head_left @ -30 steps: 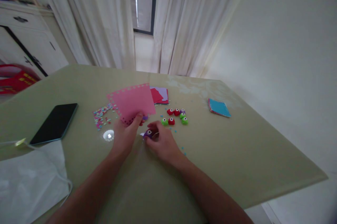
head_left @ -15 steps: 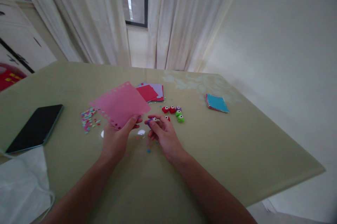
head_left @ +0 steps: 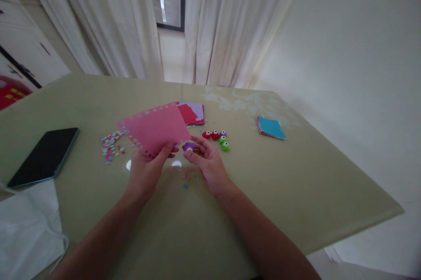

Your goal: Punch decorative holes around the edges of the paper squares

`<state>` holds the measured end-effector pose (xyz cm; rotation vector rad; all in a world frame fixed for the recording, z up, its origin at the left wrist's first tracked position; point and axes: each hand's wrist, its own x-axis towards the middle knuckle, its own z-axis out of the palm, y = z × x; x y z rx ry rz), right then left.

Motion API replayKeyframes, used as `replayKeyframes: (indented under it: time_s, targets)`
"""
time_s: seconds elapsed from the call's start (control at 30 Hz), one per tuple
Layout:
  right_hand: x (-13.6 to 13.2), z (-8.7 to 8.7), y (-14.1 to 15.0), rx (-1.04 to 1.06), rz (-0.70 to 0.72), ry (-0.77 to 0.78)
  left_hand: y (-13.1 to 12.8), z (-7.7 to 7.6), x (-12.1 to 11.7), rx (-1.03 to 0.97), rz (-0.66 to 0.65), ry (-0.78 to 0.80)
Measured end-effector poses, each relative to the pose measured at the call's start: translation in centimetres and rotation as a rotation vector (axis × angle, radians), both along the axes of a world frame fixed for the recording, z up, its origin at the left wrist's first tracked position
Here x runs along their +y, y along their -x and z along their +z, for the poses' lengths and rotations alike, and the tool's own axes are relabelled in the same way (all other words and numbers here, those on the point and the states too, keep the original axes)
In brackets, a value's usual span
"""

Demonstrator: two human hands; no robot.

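Note:
My left hand (head_left: 148,168) pinches the lower edge of a pink sheet of paper (head_left: 158,128), thumb on top. Small punched holes run along several of its edges. Between the thumb and fingers of my right hand (head_left: 207,161) is a small purple craft punch (head_left: 189,147) with a white eye on it. It is close to the paper's lower right corner, just right of my left fingertips; I cannot tell whether it touches the paper. Beyond my right hand, red punches (head_left: 215,135) and green punches (head_left: 225,146) with the same eyes sit in a group.
Left of the paper lies a heap of coloured confetti (head_left: 110,146), with pink and blue bits (head_left: 186,186) before my hands. Red and lilac papers (head_left: 197,112) lie behind. A blue-topped stack (head_left: 271,128) is at right, a black tablet (head_left: 44,156) and white face mask (head_left: 31,227) at left.
My right hand has lifted the purple punch from low near the table up towards the paper's corner and turned it. The pink paper tilted, then levelled again. The view has shifted slightly.

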<state>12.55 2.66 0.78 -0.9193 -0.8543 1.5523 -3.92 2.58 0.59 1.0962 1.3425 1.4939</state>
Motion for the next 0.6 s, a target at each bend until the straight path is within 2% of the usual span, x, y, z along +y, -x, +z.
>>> replayKeyframes:
  time_s: [0.17,0.4,0.6]
  targets:
    - [0.3,-0.3,-0.1,0.005,0.001,-0.016,-0.2,0.2,-0.1,0.006,-0.043,0.006]
    - [0.2,0.2,-0.1,0.023,-0.034,-0.019,-0.6,0.7,-0.4,0.024,-0.063,0.000]
    - [0.4,0.5,-0.5,0.052,-0.046,0.032,-0.7,1.0,-0.5,0.051,-0.100,0.014]
